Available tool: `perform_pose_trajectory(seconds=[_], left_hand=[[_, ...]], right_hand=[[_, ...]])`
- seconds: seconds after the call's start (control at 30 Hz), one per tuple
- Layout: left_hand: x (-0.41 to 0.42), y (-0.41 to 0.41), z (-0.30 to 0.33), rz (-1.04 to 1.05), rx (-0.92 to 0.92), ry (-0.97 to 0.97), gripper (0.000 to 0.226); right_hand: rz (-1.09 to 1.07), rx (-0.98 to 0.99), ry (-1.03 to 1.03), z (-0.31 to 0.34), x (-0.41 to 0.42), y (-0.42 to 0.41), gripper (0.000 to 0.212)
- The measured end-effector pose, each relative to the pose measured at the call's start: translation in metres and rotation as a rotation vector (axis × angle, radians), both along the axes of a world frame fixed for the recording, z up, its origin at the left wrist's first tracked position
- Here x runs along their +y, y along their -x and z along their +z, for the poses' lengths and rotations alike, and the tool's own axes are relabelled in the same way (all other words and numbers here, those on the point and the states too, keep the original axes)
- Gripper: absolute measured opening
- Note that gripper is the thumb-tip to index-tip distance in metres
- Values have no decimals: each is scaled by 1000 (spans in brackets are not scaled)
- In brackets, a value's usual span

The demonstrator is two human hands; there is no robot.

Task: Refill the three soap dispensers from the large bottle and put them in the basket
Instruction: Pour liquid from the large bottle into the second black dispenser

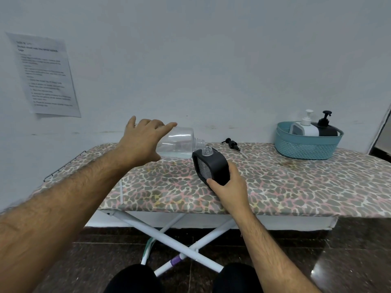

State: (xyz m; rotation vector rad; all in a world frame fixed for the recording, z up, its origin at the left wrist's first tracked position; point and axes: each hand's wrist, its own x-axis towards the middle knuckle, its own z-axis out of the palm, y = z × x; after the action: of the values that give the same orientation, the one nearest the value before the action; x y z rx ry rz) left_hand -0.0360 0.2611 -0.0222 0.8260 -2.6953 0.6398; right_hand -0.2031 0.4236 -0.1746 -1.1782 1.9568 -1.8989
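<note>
Large bottle [177, 142]: clear, glossy plastic.
Dispenser [212, 167]: matt black plastic.
Basket [306, 148]: teal woven-look plastic.
Counter [296, 187]: leopard-print cloth cover.
Floor [349, 261]: glossy dark stone.

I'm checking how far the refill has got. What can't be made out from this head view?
- Fill level in the black dispenser: its casing is opaque and the right hand covers its base.
- Any stream from the large bottle: clear liquid, too faint.
- Levels of the two dispensers in the basket: its wall hides them.

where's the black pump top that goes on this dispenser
The black pump top lies on the ironing board, at its back edge between the black dispenser and the teal basket.
</note>
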Motion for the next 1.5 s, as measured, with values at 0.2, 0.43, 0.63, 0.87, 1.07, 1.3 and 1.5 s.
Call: perform_pose_trajectory(seconds=[0.2, 0.43, 0.63, 0.87, 1.07, 1.3, 1.5], left_hand=[[0, 0, 1, 0, -10, 9, 102], [-3, 1, 1, -5, -9, 11, 103], [-4, 1, 0, 0, -14, 5, 103], [-3, 0, 2, -2, -21, 20, 102], [-3, 1, 2, -4, -23, 29, 103], [-3, 2, 4, -7, -26, 29, 102], [-2, 3, 4, -6, -25, 23, 101]], right_hand=[[-3, 5, 5, 2, 1, -1, 53], [-7, 7, -3, 2, 1, -1, 52], [-14, 38, -9, 3, 3, 1, 49], [-13, 1, -19, -1, 0, 2, 48], [-17, 11, -20, -1, 0, 2, 49], [-26, 36, -22, -1, 1, 3, 50], [-27, 25, -25, 1, 1, 2, 50]])
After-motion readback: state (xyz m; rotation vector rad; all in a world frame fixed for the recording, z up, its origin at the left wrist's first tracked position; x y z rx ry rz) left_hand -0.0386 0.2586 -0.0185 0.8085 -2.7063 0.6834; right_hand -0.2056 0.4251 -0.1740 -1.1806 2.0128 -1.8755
